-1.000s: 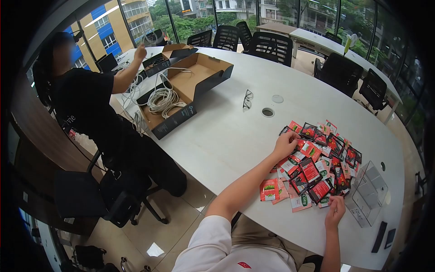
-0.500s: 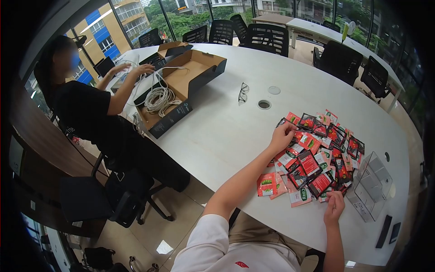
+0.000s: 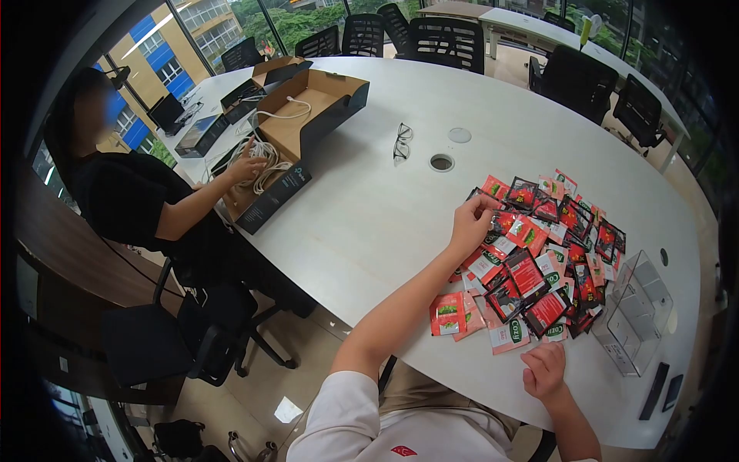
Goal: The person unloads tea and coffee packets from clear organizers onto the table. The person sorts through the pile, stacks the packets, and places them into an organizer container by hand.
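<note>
A heap of small red, pink and black sachets [image 3: 526, 272] covers the table in front of me, some marked "Cozy". My left hand [image 3: 468, 225] reaches to the heap's far left edge. Its fingers are pinched at a dark sachet [image 3: 477, 192], mostly hidden behind them. Off the near edge of the heap, my right hand [image 3: 545, 369] is curled loosely, with nothing visible in it. To its right stands a clear plastic divided box [image 3: 633, 316], apart from both hands.
A co-worker [image 3: 123, 192] at the left has a hand in an open black cardboard box [image 3: 281, 189] holding coiled white cable [image 3: 258, 165]. Glasses [image 3: 402, 143] and a cable hole [image 3: 441, 162] lie midtable. Two dark flat devices [image 3: 654, 391] are near the right edge.
My left hand has shifted slightly left and away from me along the heap. My right hand has drawn back from the sachets, curling. The co-worker's hand has lowered onto the cable.
</note>
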Action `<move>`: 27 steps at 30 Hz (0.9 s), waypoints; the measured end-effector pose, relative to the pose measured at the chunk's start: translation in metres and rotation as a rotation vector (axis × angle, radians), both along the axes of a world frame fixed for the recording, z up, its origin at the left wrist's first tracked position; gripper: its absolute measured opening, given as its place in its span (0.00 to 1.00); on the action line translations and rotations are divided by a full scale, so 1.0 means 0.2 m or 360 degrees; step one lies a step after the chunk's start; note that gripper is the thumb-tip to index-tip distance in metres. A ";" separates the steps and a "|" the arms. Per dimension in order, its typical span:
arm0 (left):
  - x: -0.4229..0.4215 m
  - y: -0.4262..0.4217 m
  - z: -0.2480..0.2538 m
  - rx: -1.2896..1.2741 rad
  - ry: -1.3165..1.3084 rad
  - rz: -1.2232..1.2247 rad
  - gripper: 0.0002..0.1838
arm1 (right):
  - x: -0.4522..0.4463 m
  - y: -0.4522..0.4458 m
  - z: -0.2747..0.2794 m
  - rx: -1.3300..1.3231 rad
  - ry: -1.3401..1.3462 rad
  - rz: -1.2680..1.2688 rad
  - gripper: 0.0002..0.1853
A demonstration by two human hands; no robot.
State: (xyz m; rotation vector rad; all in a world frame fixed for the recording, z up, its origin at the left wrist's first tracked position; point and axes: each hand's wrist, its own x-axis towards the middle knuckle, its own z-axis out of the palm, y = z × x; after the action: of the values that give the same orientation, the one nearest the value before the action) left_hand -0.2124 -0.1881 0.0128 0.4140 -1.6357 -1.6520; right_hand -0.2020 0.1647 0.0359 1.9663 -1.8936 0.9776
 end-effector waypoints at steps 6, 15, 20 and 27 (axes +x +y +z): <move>0.02 -0.02 0.01 0.0101 -0.0115 -0.0082 0.07 | -0.02 0.00 0.01 0.0029 0.0015 0.0170 0.11; 0.02 -0.03 -0.02 0.0099 -0.0081 -0.0033 0.08 | 0.00 -0.01 0.02 -0.0117 -0.0511 0.0184 0.10; 0.03 -0.03 0.00 0.0073 -0.0088 -0.0016 0.09 | 0.01 0.00 0.02 -0.0133 -0.0570 0.0233 0.11; 0.03 -0.03 0.00 -0.0035 -0.0105 0.0096 0.07 | 0.01 0.00 0.03 -0.0123 -0.0523 0.0254 0.09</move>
State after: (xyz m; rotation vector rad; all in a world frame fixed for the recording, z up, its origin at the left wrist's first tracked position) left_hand -0.2055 -0.1933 0.0129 0.5064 -1.6719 -1.5895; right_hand -0.2009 0.1651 0.0412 2.0380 -1.8410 1.4758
